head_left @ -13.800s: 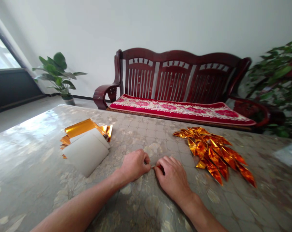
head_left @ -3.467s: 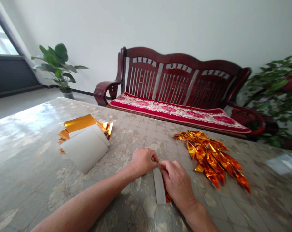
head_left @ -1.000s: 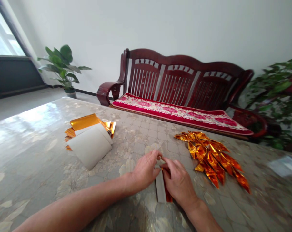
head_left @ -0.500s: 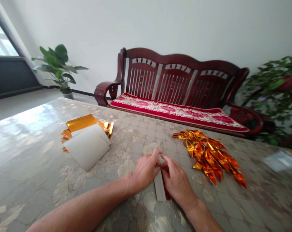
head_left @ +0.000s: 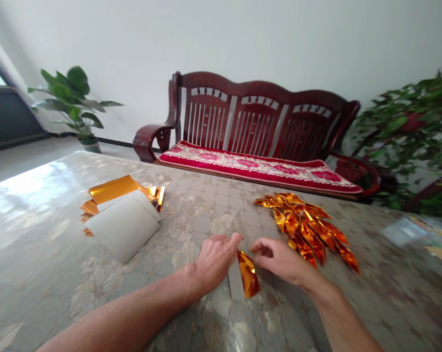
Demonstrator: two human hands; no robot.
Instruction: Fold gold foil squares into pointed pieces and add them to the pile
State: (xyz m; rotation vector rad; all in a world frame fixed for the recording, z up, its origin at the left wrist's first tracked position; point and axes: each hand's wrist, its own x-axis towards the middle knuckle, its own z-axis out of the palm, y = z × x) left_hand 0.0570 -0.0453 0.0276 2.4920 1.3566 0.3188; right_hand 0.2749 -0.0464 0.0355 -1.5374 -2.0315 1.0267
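My left hand [head_left: 218, 259] is closed on the far end of a partly folded foil paper [head_left: 248, 281], which lies near the table's front. The paper shows a grey-white strip on its left and shiny orange-gold foil on its right; its far end is hidden under my fingers. Just right of the paper, my right hand [head_left: 277, 259] is apart from it, with curved, loosely parted fingers and nothing visible in them. Beyond that hand lies a heap of folded, pointed gold foil pieces [head_left: 308, 227]. To the left rests a stack of foil paper sheets [head_left: 127, 225], some white side up.
A patterned, glossy table [head_left: 191, 210] spreads under everything. Clear plastic packaging [head_left: 407, 230] lies at its right. Behind it stands a dark red wooden bench [head_left: 255, 122] with a red floral cushion [head_left: 250, 164]. Potted plants [head_left: 72, 100] flank the bench.
My right hand has let go of the foil paper and moved right, uncovering its gold side. My left hand stays at the far end. The whole view has shifted slightly.
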